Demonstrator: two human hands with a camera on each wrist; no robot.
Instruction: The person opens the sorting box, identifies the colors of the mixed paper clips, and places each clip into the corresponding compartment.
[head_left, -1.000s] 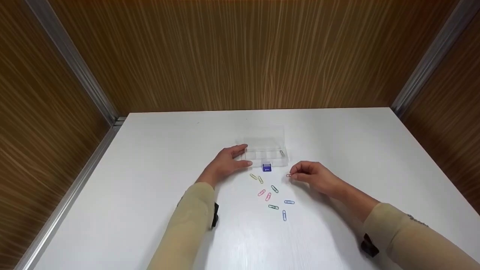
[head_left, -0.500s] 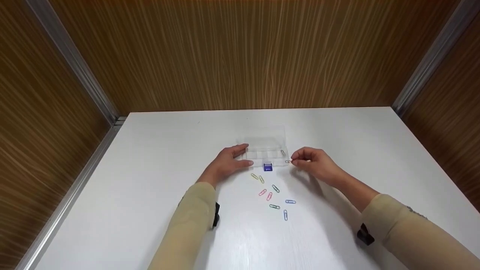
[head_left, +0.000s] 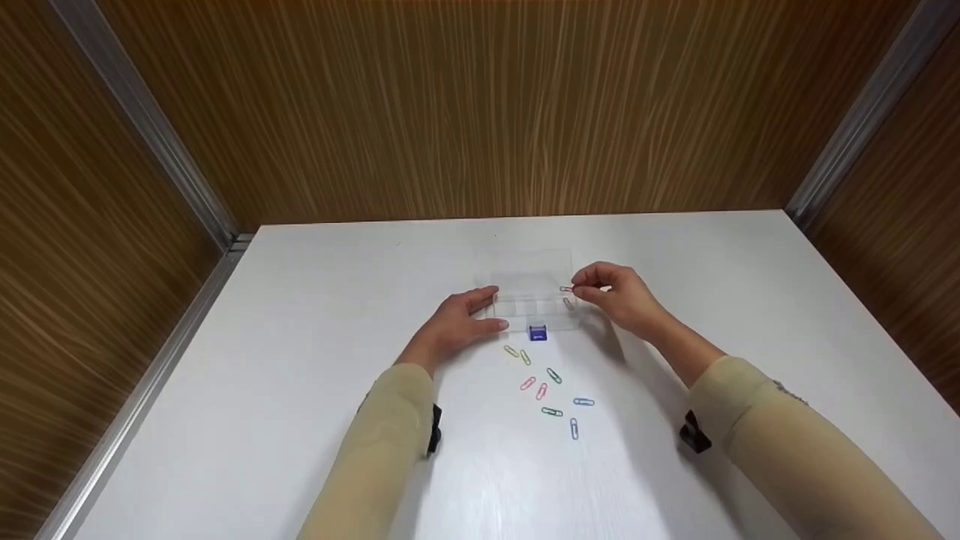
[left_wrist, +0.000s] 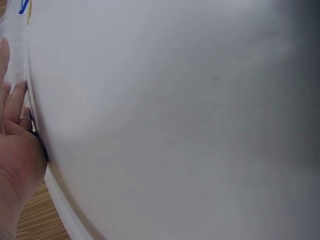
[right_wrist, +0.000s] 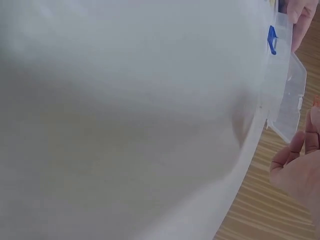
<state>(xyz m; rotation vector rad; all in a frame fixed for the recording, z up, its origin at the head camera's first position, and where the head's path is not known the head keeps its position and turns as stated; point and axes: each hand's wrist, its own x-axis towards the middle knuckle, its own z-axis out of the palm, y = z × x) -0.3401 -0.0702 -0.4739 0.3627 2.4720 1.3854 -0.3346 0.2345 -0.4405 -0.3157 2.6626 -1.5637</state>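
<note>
Right hand [head_left: 621, 300] moved near box [head_left: 537, 307] rear edge, grip pinching red clip [head_left: 565, 289]; left hand [head_left: 456, 319] clasps left edge; table [head_left: 720, 285] spreads rightward.

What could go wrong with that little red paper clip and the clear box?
The right hand pinches the red paper clip by one end, so it may slip and miss the compartments. That hand is close to the open lid and could knock it. Yellow paper clips lie in front of the clear box; if it slides, it might push them.
</note>
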